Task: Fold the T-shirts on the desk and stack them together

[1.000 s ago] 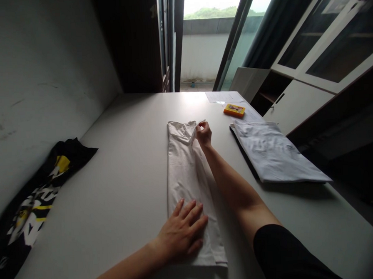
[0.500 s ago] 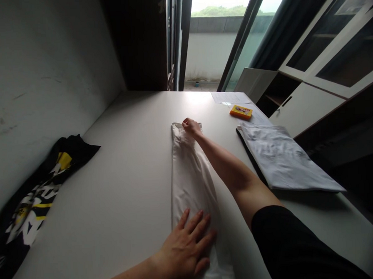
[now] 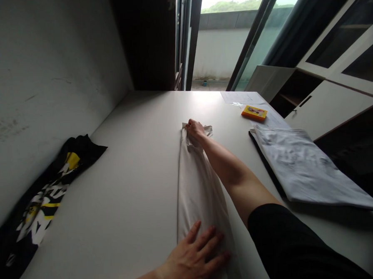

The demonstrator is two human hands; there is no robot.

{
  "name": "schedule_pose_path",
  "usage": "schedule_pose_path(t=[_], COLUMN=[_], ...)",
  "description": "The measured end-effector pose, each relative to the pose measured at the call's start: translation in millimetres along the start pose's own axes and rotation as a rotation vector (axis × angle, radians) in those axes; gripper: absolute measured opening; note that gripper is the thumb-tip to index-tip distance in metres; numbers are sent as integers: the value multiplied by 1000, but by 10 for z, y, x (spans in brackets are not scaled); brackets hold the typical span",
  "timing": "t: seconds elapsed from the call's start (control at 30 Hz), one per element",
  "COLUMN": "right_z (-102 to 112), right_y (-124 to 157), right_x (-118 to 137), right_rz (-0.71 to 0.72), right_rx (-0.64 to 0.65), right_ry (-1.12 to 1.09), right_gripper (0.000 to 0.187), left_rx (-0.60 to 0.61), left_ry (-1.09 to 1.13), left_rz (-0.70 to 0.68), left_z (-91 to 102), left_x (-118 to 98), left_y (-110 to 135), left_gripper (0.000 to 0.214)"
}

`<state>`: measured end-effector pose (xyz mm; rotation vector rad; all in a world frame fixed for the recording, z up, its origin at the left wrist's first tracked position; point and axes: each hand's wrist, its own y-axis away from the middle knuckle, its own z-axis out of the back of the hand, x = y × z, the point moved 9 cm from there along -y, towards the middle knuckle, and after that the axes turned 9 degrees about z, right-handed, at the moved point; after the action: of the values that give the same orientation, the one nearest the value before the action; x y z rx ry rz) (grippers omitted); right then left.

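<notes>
Midway between the left and right edges of the bench, a narrow strip of white cloth is laid lengthwise, its far end short of the far edge. Its near part is covered by the left hand, which is set palm down with fingers spread. At the far end, the right hand is placed with fingers curled over the fabric; whether any is pinched cannot be told, the fingertips being partly hidden. A bunched patch is noted beside the right wrist.

Step in hand, as judged: arrangement of the far end. The near part is best held flat under light, even pressure, so that the strip is not dragged askew. The far corner should be aligned with the long left side, and the bunched patch smoothed outward; otherwise a ridge could be trapped. Toward the right edge, a folded pale cloth is seen well apart; along the left edge, a black printed garment is placed.
</notes>
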<state>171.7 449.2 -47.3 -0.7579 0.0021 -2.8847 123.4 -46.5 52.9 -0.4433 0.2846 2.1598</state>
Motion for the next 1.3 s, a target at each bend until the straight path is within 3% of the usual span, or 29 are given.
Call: schedule_pose_path(t=[0.07,0.17,0.37,0.57,0.63,0.8,1.07,1.17,1.3], right_z=[63,97,429,145,34,-203,-305,-274,-214], right_y=[-6,4,360,877,917,741,358,362,586], right_x=[-90,-129,280,440,414,329,204,189,245], right_rz=[-37,-25,336,521,517,464,471,494,513], right_rx=[-50,-16,-170,123,162,256,273,297,274], right_ry=[19,46,181,184,199,279,280,270,287], right_gripper=[28,33,32,34,46,76,86,84,88], left_rx=[-22,-57,-99,-37,-3,54,92,91,79], left_ry=[-45,-71,-5,58,77,121,143,121,121], left_rz=[-11,-15,62,145,139,149,175,173,160], left_z=[-9,5,58,2,-35,-101,-107,-89,-70], left_x=[-15,-19,54,117,101,94,152,187,205], left_y=[-1,2,-23,-58,-68,-88,-84,-85,-87], left_gripper=[69,69,66,72,75,76,78,80,83])
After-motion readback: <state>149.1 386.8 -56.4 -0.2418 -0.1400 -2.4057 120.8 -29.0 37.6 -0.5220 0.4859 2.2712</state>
